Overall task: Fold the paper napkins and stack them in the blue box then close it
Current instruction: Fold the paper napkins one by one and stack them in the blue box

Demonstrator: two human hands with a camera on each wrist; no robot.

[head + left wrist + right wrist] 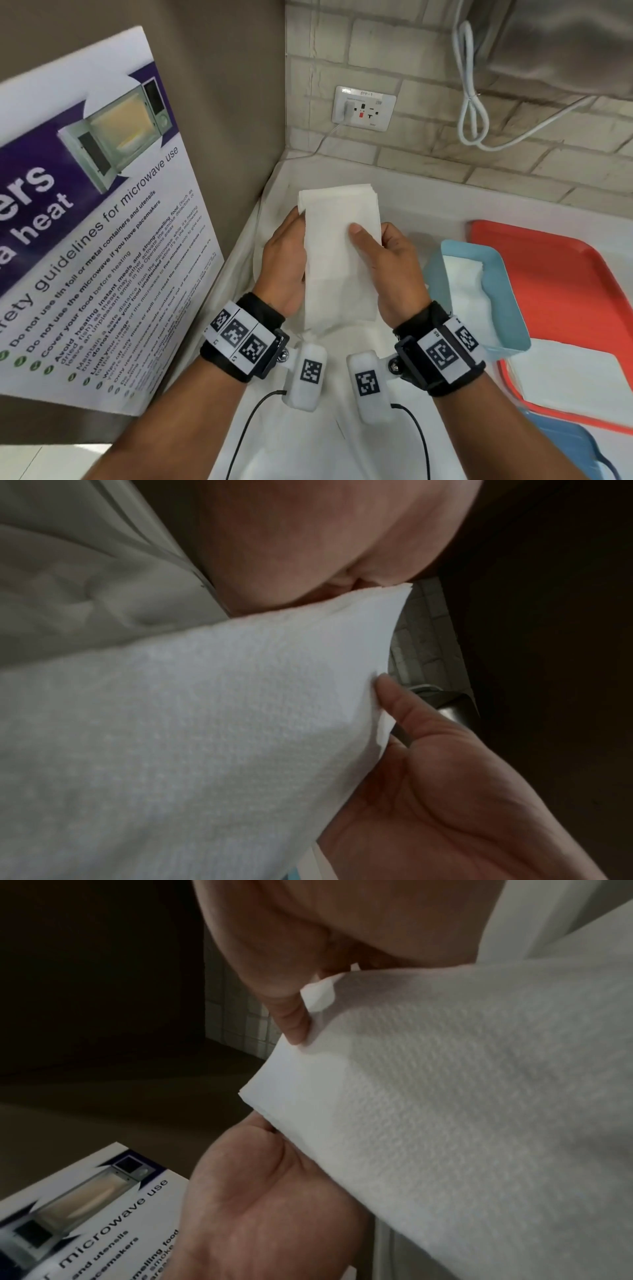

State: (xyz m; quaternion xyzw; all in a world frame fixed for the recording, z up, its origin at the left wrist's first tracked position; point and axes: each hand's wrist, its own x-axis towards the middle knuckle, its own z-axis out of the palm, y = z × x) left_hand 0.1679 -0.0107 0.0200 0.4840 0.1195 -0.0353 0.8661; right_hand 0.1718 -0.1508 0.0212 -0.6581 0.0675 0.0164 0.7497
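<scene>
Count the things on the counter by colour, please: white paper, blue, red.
White paper: 3 - napkin in both hands, napkins in the box, stack on the tray
Blue: 2 - box, lid
Red: 1 - tray
Total: 6

Open blue box (507, 301) beside hands

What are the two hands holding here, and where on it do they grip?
A folded paper napkin, held by its long side edges: left hand on the left edge, right hand on the right.
</scene>
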